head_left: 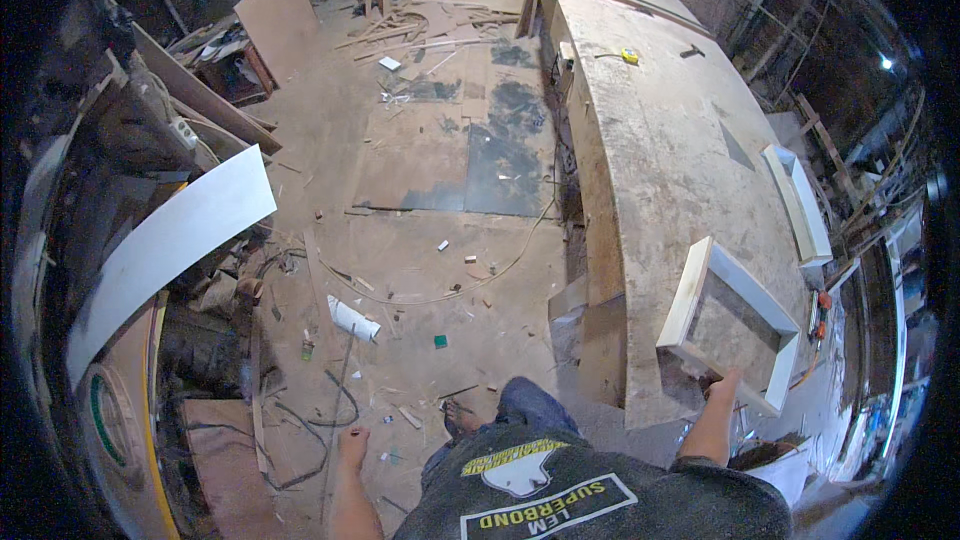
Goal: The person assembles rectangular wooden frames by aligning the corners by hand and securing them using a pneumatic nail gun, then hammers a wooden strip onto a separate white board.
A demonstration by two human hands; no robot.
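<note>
On the near right end of the long workbench [650, 150] lies a rectangular open wooden frame [755, 290] with pale sides, like a shallow drawer box without a bottom. My right hand [724, 388] is closed on its near side. My left hand [352, 446] hangs low on the left over the littered floor, away from the bench. Its fingers are curled, and whatever may be in them is too small to name.
A second pale frame [798, 205] lies at the bench's right edge, near an orange-handled tool [822, 312]. Farther along are a yellow tape measure [629, 57] and a hammer [692, 51]. A long white panel [180, 250] leans at left. Cables, offcuts and a white roll [353, 320] litter the floor.
</note>
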